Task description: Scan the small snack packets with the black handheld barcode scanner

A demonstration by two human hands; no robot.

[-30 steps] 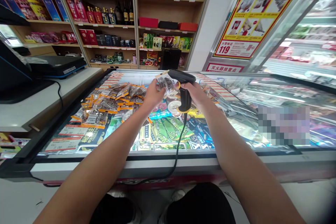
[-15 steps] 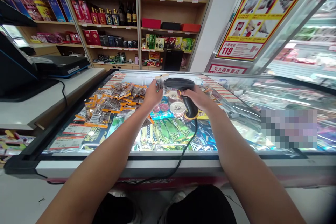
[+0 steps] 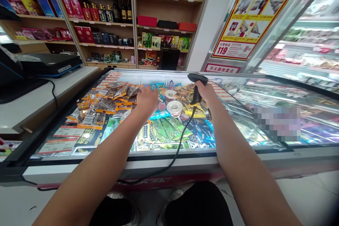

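Note:
My right hand [image 3: 206, 91] is wrapped round the handle of a black barcode scanner [image 3: 197, 77]. The scanner is raised over the glass-topped chest, its cord running down toward me. My left hand [image 3: 148, 98] is over the right edge of a pile of small clear packets with orange edges [image 3: 104, 104]. Its fingers are slightly apart and bent downward; the tips are hidden, and no packet shows in them. Between the hands are round tubs with pale lids [image 3: 174, 107]. Green popsicle packs [image 3: 169, 129] lie closer to me.
The freezer chest's front rim [image 3: 169, 162] crosses before me. The scanner's black cord [image 3: 177, 152] hangs over it. Left is a counter [image 3: 87, 74] with a black scale [image 3: 49, 64]. Shelves of boxes and bottles [image 3: 103, 14] stand behind; a red and yellow poster [image 3: 246, 17] hangs at right.
My left hand has come down and left onto the packet pile; the small packet it held up is no longer visible. The right hand has drawn the scanner rightward, away from the left hand.

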